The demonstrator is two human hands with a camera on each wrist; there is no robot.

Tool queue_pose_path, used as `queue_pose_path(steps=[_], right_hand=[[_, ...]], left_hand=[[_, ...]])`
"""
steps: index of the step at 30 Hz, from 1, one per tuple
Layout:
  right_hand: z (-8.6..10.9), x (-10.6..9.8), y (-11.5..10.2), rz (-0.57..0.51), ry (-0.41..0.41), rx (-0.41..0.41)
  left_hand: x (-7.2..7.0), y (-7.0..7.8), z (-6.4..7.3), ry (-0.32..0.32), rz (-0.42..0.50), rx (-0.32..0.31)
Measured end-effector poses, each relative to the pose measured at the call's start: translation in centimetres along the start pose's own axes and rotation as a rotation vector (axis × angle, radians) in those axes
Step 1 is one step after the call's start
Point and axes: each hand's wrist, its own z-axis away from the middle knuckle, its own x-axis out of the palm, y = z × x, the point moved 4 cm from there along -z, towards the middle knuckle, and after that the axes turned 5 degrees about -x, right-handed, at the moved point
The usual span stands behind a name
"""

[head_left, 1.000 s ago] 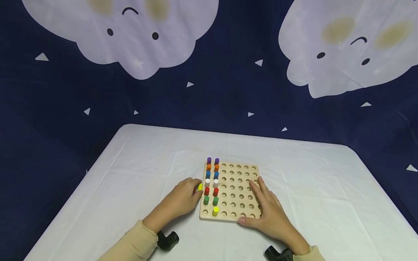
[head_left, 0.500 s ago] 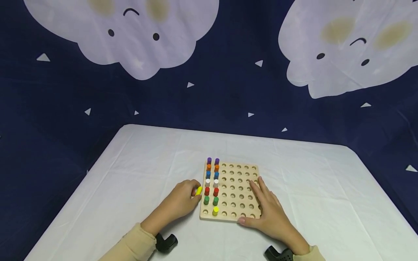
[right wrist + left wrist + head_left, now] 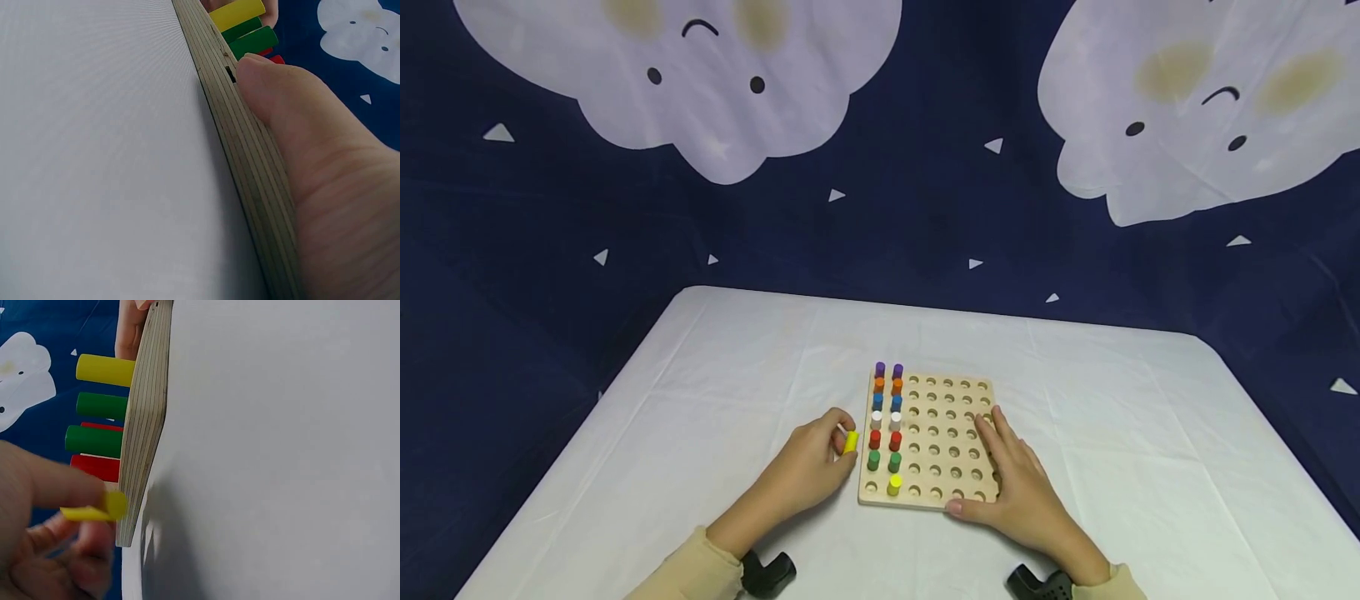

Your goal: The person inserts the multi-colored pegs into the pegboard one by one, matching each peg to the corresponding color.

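A wooden pegboard [image 3: 925, 459] lies on the table, with two columns of coloured pegs standing at its left side. Between thumb and fingers, my left hand [image 3: 805, 467] pinches a yellow peg [image 3: 851, 442], tilted and just left of the board. The left wrist view also shows this held yellow peg [image 3: 114, 505] beside the board's edge. A second yellow peg [image 3: 895, 484] stands in the front row; the hole to its left holds no peg. My right hand [image 3: 1026, 496] rests on the board's right side, thumb on the front edge, fingers extended.
Green pegs [image 3: 874, 460], red, white, blue, orange and purple pegs stand in pairs toward the back. The white-covered table [image 3: 760, 358] extends around the board. Behind it hangs a dark blue cloth [image 3: 910, 233] with clouds.
My left hand has drawn slightly left, away from the board, and the yellow peg in it has moved along, now showing more of its length. The right hand stays still.
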Motion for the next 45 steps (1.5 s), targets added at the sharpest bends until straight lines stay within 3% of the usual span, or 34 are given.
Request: queue_pose_path(steps=[6, 10, 19, 30, 38, 41, 45], right_hand=[[-0.1, -0.1, 0.0, 0.005, 0.005, -0.006], [-0.1, 0.0, 0.0, 0.000, 0.009, -0.010], [-0.1, 0.1, 0.2, 0.002, 0.012, -0.003], [0.0, 0.0, 0.3, 0.010, 0.008, 0.000], [0.0, 0.0, 0.2, 0.001, 0.013, -0.006], [0.0, -0.1, 0.2, -0.002, 0.015, -0.008], [0.0, 0.0, 0.1, 0.000, 0.015, -0.006]], left_hand=[[0.1, 0.0, 1.2, -0.115, 0.205, 0.103], [0.7, 0.1, 1.7, -0.166, 0.235, 0.167], [1.4, 0.6, 2.1, -0.187, 0.160, 0.212], [1.4, 0.9, 2.2, -0.121, 0.020, 0.286], [1.3, 1.3, 2.4, -0.118, -0.072, 0.435], [1.3, 1.4, 2.4, -0.123, -0.075, 0.445], [1.2, 1.4, 2.5, -0.127, -0.087, 0.414]])
